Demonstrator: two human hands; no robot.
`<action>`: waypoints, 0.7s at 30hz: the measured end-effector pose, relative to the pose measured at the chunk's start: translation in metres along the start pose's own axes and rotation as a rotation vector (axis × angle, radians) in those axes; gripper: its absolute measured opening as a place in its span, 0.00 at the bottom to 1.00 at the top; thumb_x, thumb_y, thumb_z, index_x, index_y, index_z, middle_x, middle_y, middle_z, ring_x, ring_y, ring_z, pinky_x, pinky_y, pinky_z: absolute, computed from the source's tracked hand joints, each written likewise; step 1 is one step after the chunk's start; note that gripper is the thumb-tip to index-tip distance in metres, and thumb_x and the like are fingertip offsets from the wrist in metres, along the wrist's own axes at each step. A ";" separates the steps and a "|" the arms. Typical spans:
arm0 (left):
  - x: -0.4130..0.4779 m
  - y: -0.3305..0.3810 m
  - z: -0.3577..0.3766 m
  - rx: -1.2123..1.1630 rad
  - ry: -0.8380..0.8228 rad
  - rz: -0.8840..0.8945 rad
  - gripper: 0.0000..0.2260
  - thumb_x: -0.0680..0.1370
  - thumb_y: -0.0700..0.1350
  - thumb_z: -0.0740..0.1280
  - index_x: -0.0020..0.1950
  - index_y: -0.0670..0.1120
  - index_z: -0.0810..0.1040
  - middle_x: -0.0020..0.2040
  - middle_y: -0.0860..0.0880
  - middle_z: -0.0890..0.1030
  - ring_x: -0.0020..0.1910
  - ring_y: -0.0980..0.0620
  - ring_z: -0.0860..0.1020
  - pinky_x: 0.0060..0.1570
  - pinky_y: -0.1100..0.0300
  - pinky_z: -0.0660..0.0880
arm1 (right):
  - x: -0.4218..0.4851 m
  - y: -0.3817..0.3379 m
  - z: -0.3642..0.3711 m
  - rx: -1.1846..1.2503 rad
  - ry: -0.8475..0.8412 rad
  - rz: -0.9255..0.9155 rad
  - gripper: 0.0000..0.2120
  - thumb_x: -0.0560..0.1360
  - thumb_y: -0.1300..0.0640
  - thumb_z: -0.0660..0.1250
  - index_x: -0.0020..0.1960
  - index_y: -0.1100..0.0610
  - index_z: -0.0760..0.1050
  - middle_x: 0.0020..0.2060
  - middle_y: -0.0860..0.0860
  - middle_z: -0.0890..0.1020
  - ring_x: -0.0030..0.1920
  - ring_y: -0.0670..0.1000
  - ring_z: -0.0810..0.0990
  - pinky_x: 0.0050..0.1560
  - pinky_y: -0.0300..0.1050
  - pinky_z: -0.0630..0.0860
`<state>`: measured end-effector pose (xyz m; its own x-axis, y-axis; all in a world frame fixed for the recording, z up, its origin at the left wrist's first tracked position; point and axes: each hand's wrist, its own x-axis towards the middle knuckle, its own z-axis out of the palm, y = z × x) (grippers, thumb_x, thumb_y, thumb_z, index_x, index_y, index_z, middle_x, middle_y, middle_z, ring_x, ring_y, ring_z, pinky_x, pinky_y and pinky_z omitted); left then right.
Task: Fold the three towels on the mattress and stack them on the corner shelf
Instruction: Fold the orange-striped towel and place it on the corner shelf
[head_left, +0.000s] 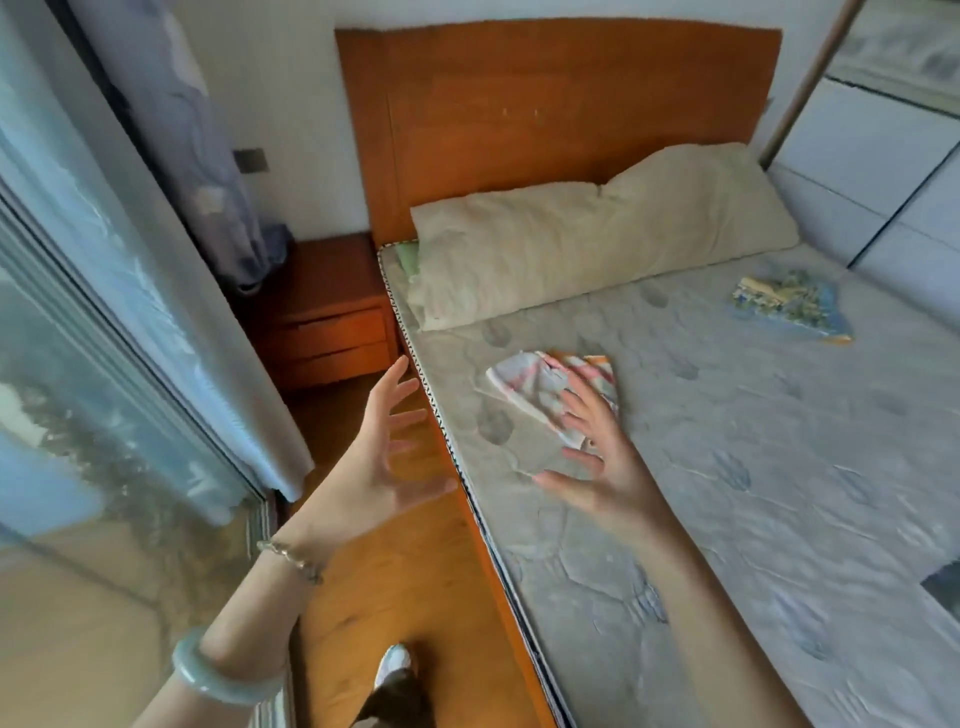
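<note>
A crumpled pink, white and orange towel (535, 387) lies on the grey quilted mattress (779, 467) near its left edge. My right hand (602, 462) hovers over the mattress just in front of this towel, fingers spread, holding nothing. My left hand (384, 447) is raised beside the mattress edge over the floor, fingers spread and empty. A second towel (789, 304), blue, green and yellow, lies farther right on the mattress. A dark patch (943, 590) at the right frame edge is unclear. A wooden bedside shelf unit (327, 306) stands in the corner by the headboard.
A long beige pillow (587, 244) leans against the wooden headboard (545, 104). Curtains (171, 130) and a glass window (78, 364) line the left side. The wooden floor (384, 597) runs between window and bed, with my shoe (395, 665) on it. White cabinets (883, 156) stand at the right.
</note>
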<state>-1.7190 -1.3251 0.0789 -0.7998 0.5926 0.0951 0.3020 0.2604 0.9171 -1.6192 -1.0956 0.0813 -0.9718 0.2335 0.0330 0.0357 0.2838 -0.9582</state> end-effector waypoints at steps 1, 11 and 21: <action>0.020 -0.003 -0.007 -0.004 -0.028 0.011 0.54 0.60 0.57 0.77 0.76 0.61 0.44 0.71 0.62 0.60 0.67 0.62 0.69 0.61 0.61 0.72 | 0.014 0.000 0.001 0.002 0.029 0.007 0.43 0.63 0.56 0.74 0.69 0.32 0.57 0.71 0.41 0.66 0.70 0.37 0.64 0.66 0.44 0.70; 0.191 -0.040 -0.049 -0.036 -0.300 0.067 0.52 0.64 0.46 0.79 0.75 0.63 0.46 0.73 0.55 0.61 0.68 0.58 0.69 0.62 0.56 0.72 | 0.124 0.005 0.002 0.021 0.268 0.110 0.43 0.68 0.64 0.74 0.72 0.36 0.58 0.70 0.36 0.66 0.69 0.38 0.66 0.65 0.41 0.70; 0.325 -0.087 -0.002 -0.029 -0.492 0.055 0.51 0.66 0.42 0.78 0.75 0.62 0.45 0.72 0.56 0.60 0.67 0.62 0.68 0.57 0.68 0.72 | 0.211 0.062 -0.040 0.018 0.439 0.214 0.43 0.68 0.65 0.74 0.66 0.28 0.60 0.62 0.24 0.68 0.66 0.32 0.66 0.65 0.44 0.70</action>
<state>-2.0057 -1.1566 0.0306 -0.4410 0.8964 -0.0439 0.3165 0.2011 0.9270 -1.8130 -0.9915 0.0405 -0.7528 0.6561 -0.0526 0.2163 0.1712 -0.9612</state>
